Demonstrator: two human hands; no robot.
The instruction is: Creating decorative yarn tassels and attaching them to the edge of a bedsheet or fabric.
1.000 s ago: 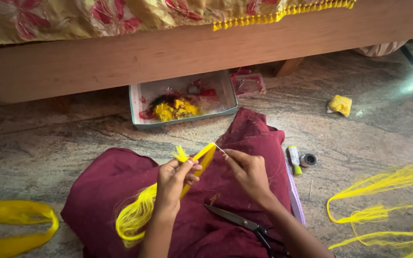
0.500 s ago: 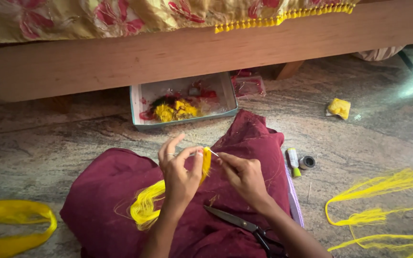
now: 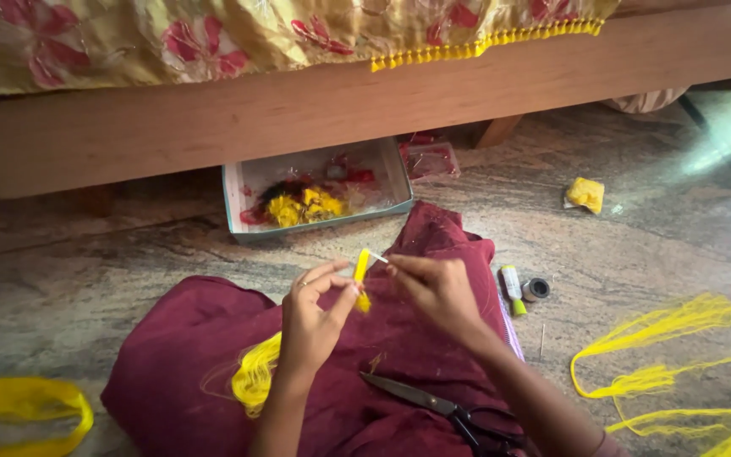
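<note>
My left hand (image 3: 310, 320) pinches a small bundle of yellow thread (image 3: 362, 279) upright between thumb and fingers. My right hand (image 3: 435, 286) holds a thin pale thread end or needle right beside the top of that bundle; which one I cannot tell. Both hands hover over a maroon cloth (image 3: 179, 355) spread across my lap. A loose tuft of yellow thread (image 3: 255, 381) lies on the cloth below my left wrist. Black-handled scissors (image 3: 442, 406) rest on the cloth near my right forearm.
A shallow grey box (image 3: 239, 199) with yellow and red scraps sits by the wooden bed frame (image 3: 213, 118). A thread spool (image 3: 511, 286) and a dark small reel (image 3: 535, 289) lie to the right. Yellow thread skeins (image 3: 662, 338) lie at right and a yellow loop (image 3: 19, 406) at left.
The yellow bundle was first stretched between both hands, then gathered. Now the left hand holds it upright while the right hand's fingers close in at its top.
</note>
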